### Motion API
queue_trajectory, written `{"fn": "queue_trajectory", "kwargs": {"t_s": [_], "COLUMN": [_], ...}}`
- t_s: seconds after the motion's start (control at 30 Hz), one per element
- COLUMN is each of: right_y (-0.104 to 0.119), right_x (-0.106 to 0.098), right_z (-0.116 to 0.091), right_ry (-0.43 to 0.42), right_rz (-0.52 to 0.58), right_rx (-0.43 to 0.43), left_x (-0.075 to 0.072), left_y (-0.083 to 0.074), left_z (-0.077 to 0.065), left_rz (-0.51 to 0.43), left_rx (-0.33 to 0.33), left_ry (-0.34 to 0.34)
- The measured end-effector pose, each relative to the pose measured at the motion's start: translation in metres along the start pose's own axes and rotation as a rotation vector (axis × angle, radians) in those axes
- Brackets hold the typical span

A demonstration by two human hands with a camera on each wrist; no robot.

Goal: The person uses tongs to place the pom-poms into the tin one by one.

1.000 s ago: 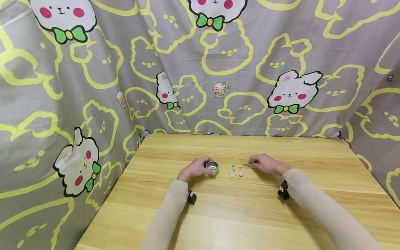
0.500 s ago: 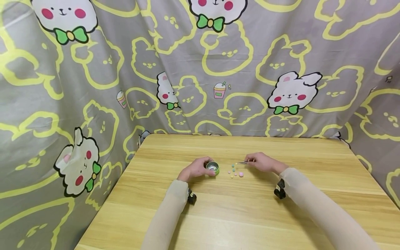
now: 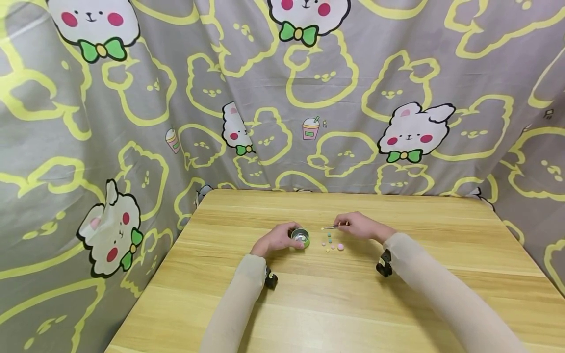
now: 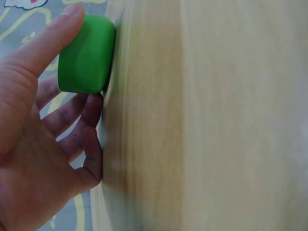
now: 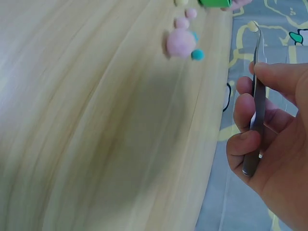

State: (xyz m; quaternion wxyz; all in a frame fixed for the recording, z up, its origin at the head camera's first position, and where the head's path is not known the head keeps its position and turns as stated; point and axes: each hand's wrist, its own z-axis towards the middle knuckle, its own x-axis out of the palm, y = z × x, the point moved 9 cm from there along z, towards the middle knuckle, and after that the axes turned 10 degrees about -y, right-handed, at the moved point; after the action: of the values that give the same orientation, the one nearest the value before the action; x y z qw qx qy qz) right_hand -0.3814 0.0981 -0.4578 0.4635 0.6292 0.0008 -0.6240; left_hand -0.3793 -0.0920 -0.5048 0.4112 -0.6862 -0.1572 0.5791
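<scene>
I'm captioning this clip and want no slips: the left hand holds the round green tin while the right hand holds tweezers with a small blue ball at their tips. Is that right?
Not quite: the small ball at the tips of the tweezers is pale yellow, not blue, as the right wrist view shows. The rest stands.

Bright head view here, pale sheen on the worktop (image 3: 318, 304), broad soft shadow in the hazier right wrist view
</scene>
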Motion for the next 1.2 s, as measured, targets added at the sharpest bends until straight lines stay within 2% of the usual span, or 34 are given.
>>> {"fn": "queue_trajectory", "kwargs": {"t_s": [0.27, 0.63, 0.9, 1.2], "right_y": [0.014, 0.032, 0.035, 0.037], "right_x": [0.01, 0.022, 0.031, 0.039], "right_z": [0.013, 0.023, 0.027, 0.03], "right_ry": [0.033, 0.051, 0.068, 0.065], "right_rz": [0.019, 0.048, 0.06, 0.036], "right_rx": [0.001, -0.052, -0.049, -0.051], "left_x": [0.0, 0.0, -0.001, -0.002], "left_y": [0.0, 0.002, 0.004, -0.001], "left_z": [-0.001, 0.002, 0.002, 0.0], "left_rz": [0.015, 0.034, 0.037, 0.039], "left_rx": [-0.009, -0.002, -0.009, 0.011], "left_ry": [0.0, 0.003, 0.011, 0.005]}}
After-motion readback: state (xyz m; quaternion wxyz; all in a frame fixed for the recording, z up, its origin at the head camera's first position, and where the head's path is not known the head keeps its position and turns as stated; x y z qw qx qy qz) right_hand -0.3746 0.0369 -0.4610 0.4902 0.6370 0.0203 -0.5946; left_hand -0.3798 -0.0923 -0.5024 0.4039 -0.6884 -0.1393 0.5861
